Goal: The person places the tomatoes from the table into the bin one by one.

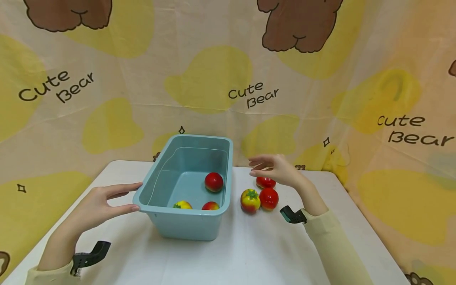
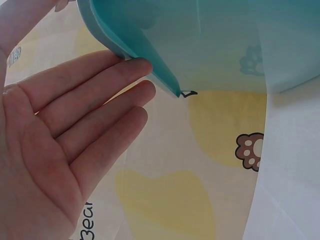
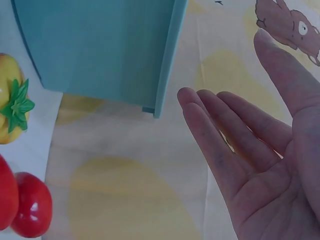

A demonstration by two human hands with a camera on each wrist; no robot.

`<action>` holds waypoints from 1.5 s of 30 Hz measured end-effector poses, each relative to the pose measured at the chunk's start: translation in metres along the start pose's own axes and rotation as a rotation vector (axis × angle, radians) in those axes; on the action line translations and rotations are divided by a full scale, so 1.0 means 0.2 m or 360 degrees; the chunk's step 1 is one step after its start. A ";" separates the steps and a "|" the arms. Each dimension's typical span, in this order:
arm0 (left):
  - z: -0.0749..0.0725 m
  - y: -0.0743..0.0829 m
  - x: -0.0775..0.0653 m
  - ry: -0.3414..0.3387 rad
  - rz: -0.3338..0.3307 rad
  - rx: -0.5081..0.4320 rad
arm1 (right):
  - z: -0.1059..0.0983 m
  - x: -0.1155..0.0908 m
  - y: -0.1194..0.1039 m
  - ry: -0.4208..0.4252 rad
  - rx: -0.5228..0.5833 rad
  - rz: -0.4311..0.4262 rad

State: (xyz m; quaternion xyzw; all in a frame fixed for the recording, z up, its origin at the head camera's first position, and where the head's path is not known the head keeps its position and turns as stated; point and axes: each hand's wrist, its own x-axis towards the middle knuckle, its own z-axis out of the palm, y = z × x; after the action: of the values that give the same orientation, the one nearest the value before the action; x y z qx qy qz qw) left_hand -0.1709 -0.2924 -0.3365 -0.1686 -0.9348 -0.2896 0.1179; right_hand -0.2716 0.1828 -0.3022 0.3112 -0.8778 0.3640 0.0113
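Note:
A light blue plastic bin stands on the table, a red toy tomato inside it by the right wall. Two more fruits, one yellow and one red, show partly behind its front rim. My left hand touches the bin's left rim with thumb and fingertips, its fingers nearly straight. To the right of the bin, my right hand hovers with relaxed fingers, holding nothing. Below it lie a yellow-red tomato with a green leaf top, a red tomato and another red one, partly hidden by the hand.
The white table ends at a patterned cloth backdrop with bears and lettering. Each wrist wears a black strap, such as the left strap.

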 end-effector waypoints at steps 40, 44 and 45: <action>0.00 0.02 0.00 -0.0014 -0.0007 -0.0029 | 0.08 -0.27 0.36 0.0125 0.0064 0.0254; 0.00 0.02 0.00 -0.0020 -0.0017 -0.0013 | 0.09 -0.30 0.40 0.0124 0.0083 0.0297; 0.00 0.02 0.00 -0.0022 -0.0021 -0.0011 | 0.09 -0.30 0.41 0.0126 0.0080 0.0311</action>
State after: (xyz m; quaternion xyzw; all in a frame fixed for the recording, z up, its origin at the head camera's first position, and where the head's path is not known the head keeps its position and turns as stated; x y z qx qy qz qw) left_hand -0.1689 -0.2887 -0.3339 -0.1647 -0.9357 -0.2924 0.1091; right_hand -0.2646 0.2482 -0.3834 0.2096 -0.8934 0.3974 0.0026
